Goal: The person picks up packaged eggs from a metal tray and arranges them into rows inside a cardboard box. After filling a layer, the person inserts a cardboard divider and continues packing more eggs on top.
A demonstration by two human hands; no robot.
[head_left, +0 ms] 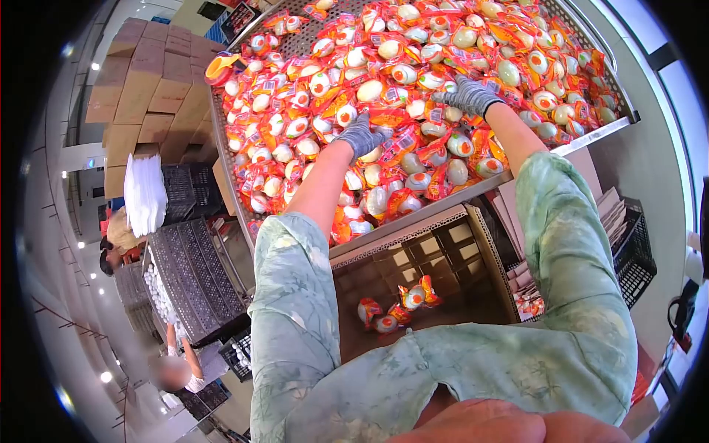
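A heap of eggs in clear and orange-red wrappers (371,91) fills a perforated metal tray (317,29). My left hand (362,138), in a grey striped glove, rests among the wrapped eggs near the middle, thumb and fingers apart. Farther right, my right hand (469,97) wears the same kind of glove. Its fingers stretch left across the wrapped eggs, partly hidden among them. Neither hand shows an egg lifted off the heap. Below the tray's near edge stands a cardboard box (507,284) with dividers (436,258); a few wrapped eggs (413,297) lie in it.
An orange tape roll (220,69) sits at the tray's left corner. Stacked cartons (148,81) and dark plastic crates (196,277) stand left. Flat cardboard (580,173) and a black crate (635,255) are at right. A co-worker (173,369) is at lower left.
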